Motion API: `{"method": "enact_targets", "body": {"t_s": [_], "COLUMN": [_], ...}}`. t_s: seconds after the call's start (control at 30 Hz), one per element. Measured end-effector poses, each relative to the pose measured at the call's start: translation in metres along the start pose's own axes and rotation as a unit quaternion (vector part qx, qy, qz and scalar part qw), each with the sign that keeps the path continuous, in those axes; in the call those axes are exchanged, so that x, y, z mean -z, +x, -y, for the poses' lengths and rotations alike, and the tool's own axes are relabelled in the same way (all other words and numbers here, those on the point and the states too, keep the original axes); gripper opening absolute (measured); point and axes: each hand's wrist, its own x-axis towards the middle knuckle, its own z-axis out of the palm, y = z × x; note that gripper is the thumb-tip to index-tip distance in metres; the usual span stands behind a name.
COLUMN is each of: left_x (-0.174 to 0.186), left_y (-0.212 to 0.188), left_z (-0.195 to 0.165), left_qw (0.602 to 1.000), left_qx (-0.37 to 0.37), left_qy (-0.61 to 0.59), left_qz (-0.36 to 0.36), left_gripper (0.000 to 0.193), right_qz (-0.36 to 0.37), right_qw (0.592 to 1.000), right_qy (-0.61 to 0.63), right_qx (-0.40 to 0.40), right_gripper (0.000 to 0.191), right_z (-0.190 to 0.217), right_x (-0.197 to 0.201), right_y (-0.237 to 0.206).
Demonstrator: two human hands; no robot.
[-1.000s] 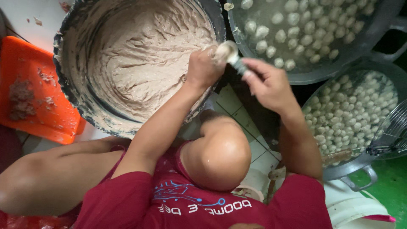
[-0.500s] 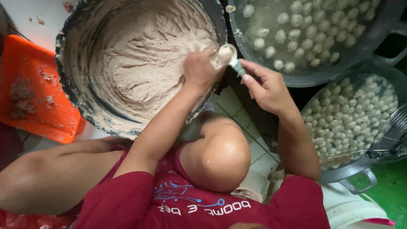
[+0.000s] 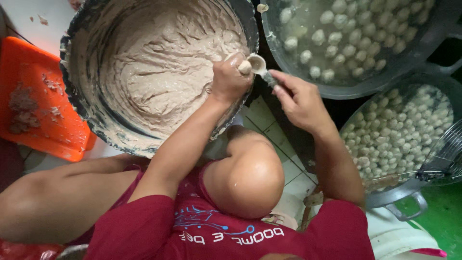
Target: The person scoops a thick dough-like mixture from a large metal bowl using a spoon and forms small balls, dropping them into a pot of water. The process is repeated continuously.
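My left hand is clenched on a lump of pale brown paste at the right rim of a big dark basin filled with the same paste. A small ball of paste bulges from the top of that fist. My right hand holds a metal spoon by its handle. The spoon's bowl rests against the ball. Both hands hover over the gap between the paste basin and a basin of water where several pale balls float.
A second metal pot at the right holds many more balls, with a wire strainer at its edge. An orange tray smeared with paste lies at the left. My bare knee is below the hands, over a tiled floor.
Both hands have shifted slightly left and down along the basin rim. The spoon stays at the fist, with the ball of paste now pushed out against it.
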Motion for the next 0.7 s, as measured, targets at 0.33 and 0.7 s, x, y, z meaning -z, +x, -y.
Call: {"method": "enact_targets", "body": {"t_s": [0.33,0.7], "left_x": [0.001,-0.003], "left_y": [0.001,0.002], "left_z": [-0.013,-0.009], "left_qw": [1.0,0.998], "left_qx": [0.001,0.039], "left_qy": [-0.025,-0.001], "left_qz": [-0.003,0.056], "left_gripper": [0.016,0.016], "right_qz": [-0.113,0.078], "right_qw": [0.964,0.978], "right_qy": [-0.215,0.133], "right_qx": [0.109,-0.138], "right_gripper": [0.031,0.044], "right_z": [0.006,0.005], "right_x": [0.021,-0.002], "right_y": [0.0,-0.004]}}
